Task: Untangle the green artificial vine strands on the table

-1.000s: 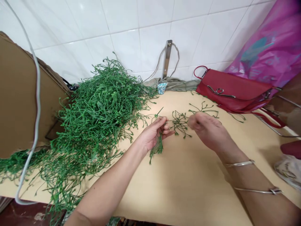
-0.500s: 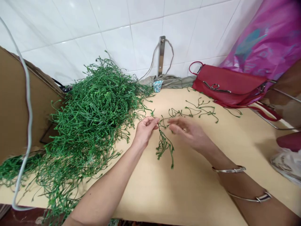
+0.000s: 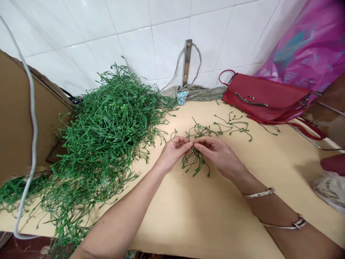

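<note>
Both hands meet over the middle of the table. My left hand (image 3: pixel 175 151) pinches a small bunch of thin green artificial stems (image 3: pixel 197 162) whose budded tips hang down toward me. Thumb and fingers of my right hand (image 3: pixel 215 153) are closed on the same bunch, touching the left fingertips. The exact grip point is covered by the fingers. Just behind the hands, several loose green stems (image 3: pixel 233 124) lie spread on the table. A big heap of the same stems (image 3: pixel 115 118) rises to the left of my left hand.
A brown cardboard box (image 3: pixel 24 118) with a white cable (image 3: pixel 32 118) before it stands at the left. Behind are a small blue-patterned cup (image 3: pixel 182 98) and a metal bracket (image 3: pixel 187 63) on the tiled wall. A red handbag (image 3: pixel 269 93) and purple plastic bag (image 3: pixel 302 46) are at right.
My right hand has moved left and closed on the stem bunch beside my left hand. My left hand has shifted slightly right, and the hanging tips have spread out and lifted.
</note>
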Demonstrator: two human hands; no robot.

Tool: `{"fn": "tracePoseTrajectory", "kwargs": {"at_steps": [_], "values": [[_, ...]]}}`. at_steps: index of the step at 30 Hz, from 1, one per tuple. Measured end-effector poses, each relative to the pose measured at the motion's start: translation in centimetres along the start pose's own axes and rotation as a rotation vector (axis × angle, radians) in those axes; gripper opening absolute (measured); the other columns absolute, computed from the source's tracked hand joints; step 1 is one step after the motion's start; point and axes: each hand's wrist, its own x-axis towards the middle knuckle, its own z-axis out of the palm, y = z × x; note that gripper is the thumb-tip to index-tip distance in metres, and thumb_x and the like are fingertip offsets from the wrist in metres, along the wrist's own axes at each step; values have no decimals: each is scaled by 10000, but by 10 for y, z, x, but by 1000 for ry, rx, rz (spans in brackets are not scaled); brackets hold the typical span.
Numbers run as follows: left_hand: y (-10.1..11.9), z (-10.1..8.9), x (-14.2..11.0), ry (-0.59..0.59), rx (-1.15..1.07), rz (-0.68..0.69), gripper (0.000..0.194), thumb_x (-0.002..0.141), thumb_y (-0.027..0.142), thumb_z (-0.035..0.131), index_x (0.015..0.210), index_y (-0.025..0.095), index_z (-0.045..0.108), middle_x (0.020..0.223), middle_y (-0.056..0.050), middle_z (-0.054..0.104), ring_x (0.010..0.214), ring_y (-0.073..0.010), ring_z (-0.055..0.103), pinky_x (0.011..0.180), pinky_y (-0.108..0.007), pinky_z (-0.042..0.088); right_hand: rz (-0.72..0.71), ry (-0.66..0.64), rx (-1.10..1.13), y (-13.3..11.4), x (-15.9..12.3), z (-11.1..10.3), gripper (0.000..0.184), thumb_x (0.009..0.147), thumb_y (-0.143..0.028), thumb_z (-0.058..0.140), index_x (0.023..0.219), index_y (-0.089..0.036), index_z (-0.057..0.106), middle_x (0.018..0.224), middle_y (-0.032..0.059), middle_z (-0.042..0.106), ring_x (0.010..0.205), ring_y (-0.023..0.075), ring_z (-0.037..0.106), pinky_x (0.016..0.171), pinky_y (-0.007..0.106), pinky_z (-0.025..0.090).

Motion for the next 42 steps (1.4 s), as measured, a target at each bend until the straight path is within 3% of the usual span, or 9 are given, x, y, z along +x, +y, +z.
{"fn": "tracePoseTrajectory", "kwargs": {"at_steps": [4, 8, 12, 16, 21, 24, 30, 37, 42], "values": [[1, -3, 1, -6, -62, -30, 496, 551, 409, 948, 808, 153, 610, 750, 36, 685, 687, -82, 629, 782, -253, 492, 34, -60, 16, 2, 1, -5, 400, 747, -518, 792, 983, -200, 737, 967, 76, 776, 915, 226, 711, 890, 403, 574], [0, -5, 1, -7, -41, -7, 483, 608, 429, 920, 828, 162, 583, 774, 16, 702, 680, -92, 633, 752, -250, 486, 45, -11, 14, 6, 2, -7, 460, 709, -532, 822, 997, -187, 728, 927, 78, 767, 867, 217, 703, 834, 390, 585], [2, -4, 0, 50, -52, 31, 486, 649, 454, 894, 860, 172, 559, 705, 64, 617, 641, -92, 640, 696, -229, 472, 37, 23, -18, 11, 3, -7, 439, 713, -524, 814, 980, -184, 733, 958, 88, 771, 841, 211, 697, 815, 388, 583], [3, -6, 2, 44, -9, 37, 495, 679, 467, 875, 908, 186, 538, 695, 72, 603, 620, -115, 662, 646, -232, 463, -41, 57, -106, 11, 3, -9, 320, 757, -450, 760, 952, -198, 732, 939, 82, 766, 852, 222, 695, 835, 403, 577], [-2, -6, 4, 44, 30, 74, 453, 696, 417, 873, 924, 177, 563, 781, 42, 631, 692, -104, 654, 704, -234, 466, -210, 88, -296, 1, 1, -4, 242, 851, -382, 641, 999, -217, 740, 1025, 92, 750, 966, 246, 690, 868, 411, 562], [-4, -5, 1, 43, 34, 96, 428, 684, 390, 884, 892, 166, 584, 787, 41, 619, 715, -81, 592, 720, -221, 445, -248, 94, -374, -4, 0, 3, 220, 850, -380, 653, 957, -209, 739, 945, 85, 744, 913, 242, 687, 840, 400, 556], [-7, -4, 0, -13, 59, 60, 432, 693, 400, 875, 883, 158, 572, 758, 45, 609, 694, -76, 547, 728, -235, 438, -177, 123, -370, -3, -1, 7, 164, 802, -355, 628, 792, -206, 696, 758, 47, 717, 731, 202, 651, 707, 345, 526], [-12, -3, 3, -29, 34, 51, 494, 696, 477, 869, 864, 189, 504, 784, 14, 681, 717, -99, 600, 734, -247, 468, -18, 99, -310, 2, -2, 6, 155, 686, -310, 576, 756, -198, 657, 717, 32, 677, 673, 180, 594, 644, 319, 476], [-11, -1, 1, -2, -22, 77, 509, 664, 474, 893, 850, 189, 514, 765, 26, 674, 703, -91, 605, 742, -238, 482, -104, 120, -349, 1, -1, 4, 112, 685, -259, 540, 711, -208, 637, 682, 16, 634, 638, 164, 566, 612, 300, 454]]}}
